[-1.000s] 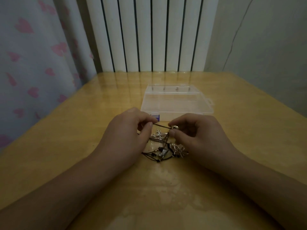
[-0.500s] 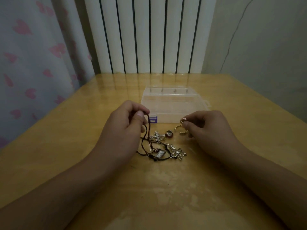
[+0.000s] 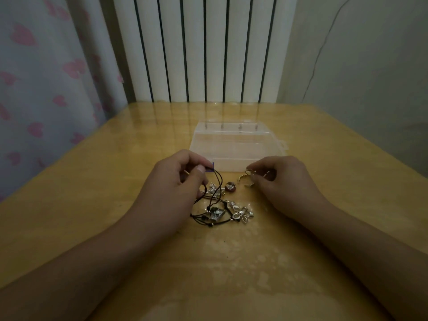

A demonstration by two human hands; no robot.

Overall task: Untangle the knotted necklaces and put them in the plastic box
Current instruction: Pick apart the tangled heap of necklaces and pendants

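Two hands worked apart: the left hand [image 3: 176,179] pinched the black cord [image 3: 217,179], the right hand [image 3: 280,179] pinched a gold chain [image 3: 245,179]; drawing slowly would avoid tightening knots.

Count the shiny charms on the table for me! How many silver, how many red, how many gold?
Silver charms: 3, a small silver cluster charm, a rectangular silver pendant on black cord, a silver flower-shaped pendant
Red charms: 1, a round dark red bead charm
Gold pieces: 1, a curved gold piece in the right hand
Total: 5
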